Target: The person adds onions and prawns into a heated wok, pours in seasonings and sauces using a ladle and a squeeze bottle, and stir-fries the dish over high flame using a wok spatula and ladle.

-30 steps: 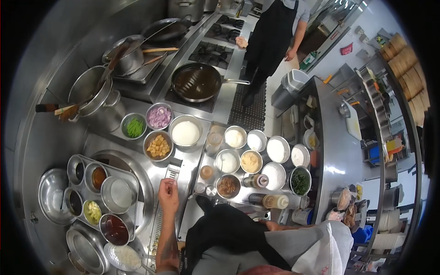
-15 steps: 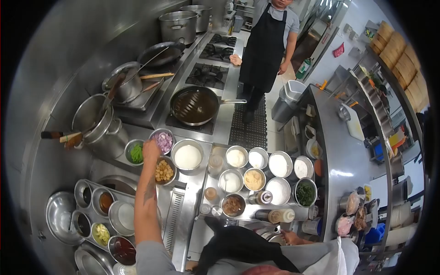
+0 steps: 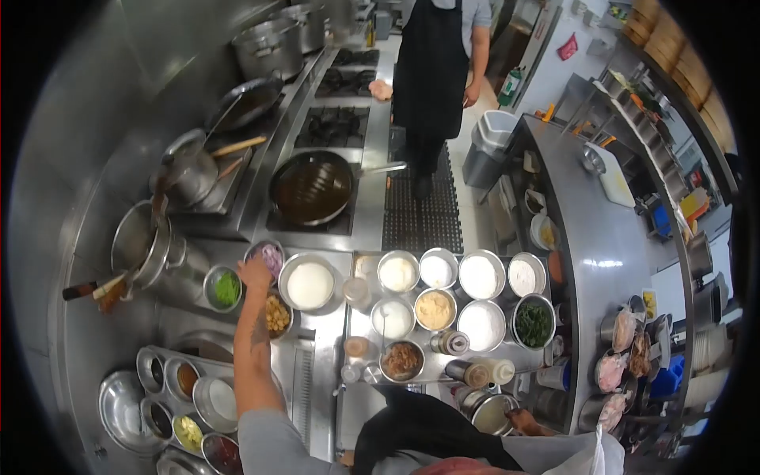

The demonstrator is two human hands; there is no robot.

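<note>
My left hand [image 3: 255, 272] reaches over the near edge of a metal bowl of chopped red onion [image 3: 273, 258]. Its fingers curl down into the onion, and the fingertips are hidden. Chopped green herbs [image 3: 228, 289] fill the bowl to the left. Golden-brown cubes [image 3: 277, 314] lie in another bowl, partly behind my forearm. At the lower right, my right hand [image 3: 524, 422] is closed at the side of a metal pot [image 3: 492, 415] with pale contents. The exact grip is too small to make out.
A pan of dark oil [image 3: 313, 190] sits on the stove, its handle [image 3: 383, 169] pointing right. Several bowls of pale powders and pastes surround a bowl of leafy greens [image 3: 533, 323]. Bottles [image 3: 467, 372] stand nearby. A person in a black apron [image 3: 431, 71] stands beyond the stove.
The view has tilted and shifted. My left hand has moved slightly right, further into the onion bowl. The metal pot at my right hand shows more fully, with its contents visible.
</note>
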